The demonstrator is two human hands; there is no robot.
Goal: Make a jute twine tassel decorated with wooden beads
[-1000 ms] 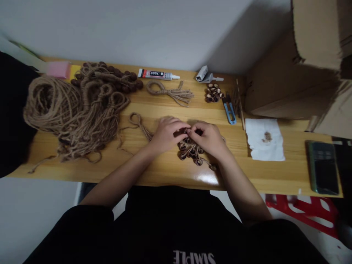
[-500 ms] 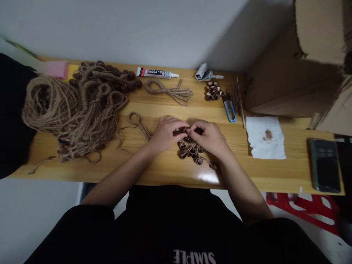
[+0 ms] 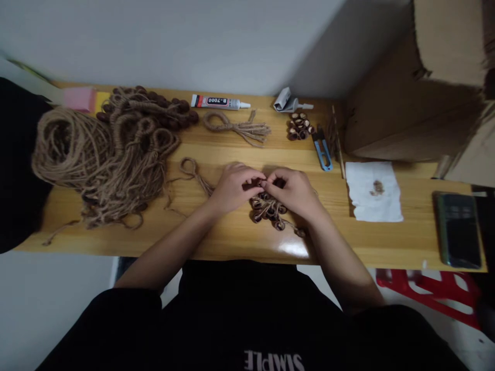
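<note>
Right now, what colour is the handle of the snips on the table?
The snips' handle is blue, seen in the head view.

The left hand [image 3: 236, 188] and right hand [image 3: 294, 191] partly hide the corded shells [image 3: 269, 208], and the cardboard box [image 3: 386, 103] is cropped above.

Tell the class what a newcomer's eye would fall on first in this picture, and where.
Probably the great tangle of brown twine heaped on the left of the table. Next, near the middle, the left hand and right hand are close together at a cluster of dark round pieces and cord. A large cardboard box fills the upper right.
</note>
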